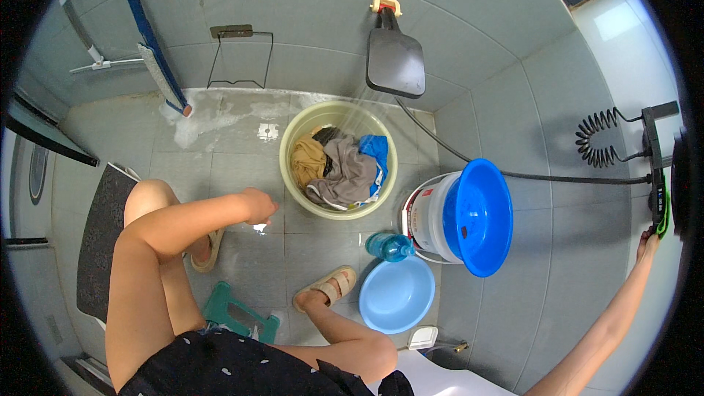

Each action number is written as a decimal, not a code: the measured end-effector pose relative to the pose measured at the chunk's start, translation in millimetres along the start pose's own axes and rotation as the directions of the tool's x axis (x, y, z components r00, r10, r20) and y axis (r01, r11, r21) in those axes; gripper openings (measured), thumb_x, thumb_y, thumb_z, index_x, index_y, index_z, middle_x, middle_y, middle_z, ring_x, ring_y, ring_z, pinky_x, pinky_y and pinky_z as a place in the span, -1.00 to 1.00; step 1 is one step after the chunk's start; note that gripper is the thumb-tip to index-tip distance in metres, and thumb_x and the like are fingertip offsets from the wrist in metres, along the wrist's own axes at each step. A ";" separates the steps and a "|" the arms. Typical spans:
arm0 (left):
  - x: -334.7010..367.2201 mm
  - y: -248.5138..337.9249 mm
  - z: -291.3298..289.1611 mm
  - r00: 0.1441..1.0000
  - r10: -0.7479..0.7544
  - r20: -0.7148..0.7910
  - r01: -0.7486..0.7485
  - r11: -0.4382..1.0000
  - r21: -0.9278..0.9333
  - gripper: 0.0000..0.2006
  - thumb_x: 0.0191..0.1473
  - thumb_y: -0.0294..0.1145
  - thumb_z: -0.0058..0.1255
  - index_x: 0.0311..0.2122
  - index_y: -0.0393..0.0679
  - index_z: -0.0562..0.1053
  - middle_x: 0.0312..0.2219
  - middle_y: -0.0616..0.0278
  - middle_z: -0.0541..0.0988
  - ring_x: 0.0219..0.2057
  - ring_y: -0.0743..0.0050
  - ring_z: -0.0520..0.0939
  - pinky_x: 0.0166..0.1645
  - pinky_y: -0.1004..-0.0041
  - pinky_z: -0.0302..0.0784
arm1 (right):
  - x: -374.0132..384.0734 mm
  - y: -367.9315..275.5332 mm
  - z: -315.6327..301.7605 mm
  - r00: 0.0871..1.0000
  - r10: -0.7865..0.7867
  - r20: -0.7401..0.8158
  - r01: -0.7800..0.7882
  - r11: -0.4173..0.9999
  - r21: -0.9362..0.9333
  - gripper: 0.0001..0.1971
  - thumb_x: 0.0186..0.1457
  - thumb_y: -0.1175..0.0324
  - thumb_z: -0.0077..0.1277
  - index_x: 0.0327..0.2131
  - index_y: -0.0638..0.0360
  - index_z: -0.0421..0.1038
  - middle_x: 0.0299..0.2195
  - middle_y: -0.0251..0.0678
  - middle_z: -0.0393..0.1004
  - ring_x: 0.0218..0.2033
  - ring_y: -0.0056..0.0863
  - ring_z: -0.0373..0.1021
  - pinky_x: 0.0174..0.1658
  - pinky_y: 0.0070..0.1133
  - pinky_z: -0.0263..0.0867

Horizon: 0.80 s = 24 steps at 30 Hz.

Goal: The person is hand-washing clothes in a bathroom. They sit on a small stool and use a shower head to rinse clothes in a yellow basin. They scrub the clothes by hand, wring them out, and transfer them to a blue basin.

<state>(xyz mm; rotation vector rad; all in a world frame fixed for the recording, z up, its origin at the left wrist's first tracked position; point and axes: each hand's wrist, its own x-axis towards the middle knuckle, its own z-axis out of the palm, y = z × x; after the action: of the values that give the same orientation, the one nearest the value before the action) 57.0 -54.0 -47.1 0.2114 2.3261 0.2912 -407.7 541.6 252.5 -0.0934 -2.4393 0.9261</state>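
Observation:
My left hand (258, 207) is loosely closed over the tiled floor, its forearm resting across my knee, and nothing shows in it. Off to the far right, my arm is stretched out and my right hand (648, 243) grips the lower end of the black shower control bar (658, 198); its fingertips are partly hidden. Water sprays from a dark square shower head (396, 62) on the wall into a pale yellow basin (287, 165). Inside lie wet clothes: a grey-brown garment (345, 169), a tan one (308, 158) and a blue one (375, 150).
A blue basin (493, 220) tops a white bucket (431, 218). Close by are a teal bottle (389, 246) and a light blue basin (397, 295). A black hose (557, 177) runs along the wall. A green stool (235, 314) is beneath me; a mop (158, 55) leans at the left.

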 end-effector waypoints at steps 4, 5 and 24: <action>-2.3 3.0 -7.3 0.999 -0.009 0.035 0.009 1.000 0.020 -0.57 0.03 -0.08 -0.08 -0.09 -0.18 0.34 -0.28 0.08 0.52 -0.22 0.10 0.53 -0.23 0.19 0.43 | 2.9 1.1 2.7 1.000 0.002 0.002 -0.002 1.000 0.002 -0.90 0.09 0.31 -0.17 -0.34 0.05 0.29 -0.54 -0.47 0.29 -0.60 -0.68 0.19 -0.55 -0.72 0.15; -3.7 4.9 -10.4 0.999 -0.012 0.043 0.011 1.000 0.015 -0.57 0.03 -0.08 -0.08 -0.09 -0.18 0.34 -0.28 0.08 0.52 -0.22 0.10 0.53 -0.23 0.19 0.43 | 3.7 1.5 2.1 1.000 0.001 -0.002 -0.001 1.000 0.003 -0.90 0.09 0.31 -0.17 -0.34 0.05 0.29 -0.54 -0.47 0.29 -0.59 -0.68 0.19 -0.55 -0.72 0.15; 15.6 -3.5 0.9 1.000 0.014 0.024 -0.015 0.999 0.028 -0.63 0.02 -0.09 -0.06 -0.15 -0.14 0.38 -0.29 0.10 0.52 -0.22 0.10 0.53 -0.22 0.20 0.44 | 11.9 10.9 3.5 1.000 0.001 -0.002 -0.001 1.000 0.007 -0.91 0.09 0.33 -0.17 -0.34 0.06 0.29 -0.53 -0.47 0.29 -0.59 -0.68 0.19 -0.55 -0.72 0.15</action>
<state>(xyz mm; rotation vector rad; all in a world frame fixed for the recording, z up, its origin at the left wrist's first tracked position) 46.7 -53.4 -59.3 0.2445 2.3074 0.2620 -420.9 550.7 248.7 -0.0929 -2.4346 0.9338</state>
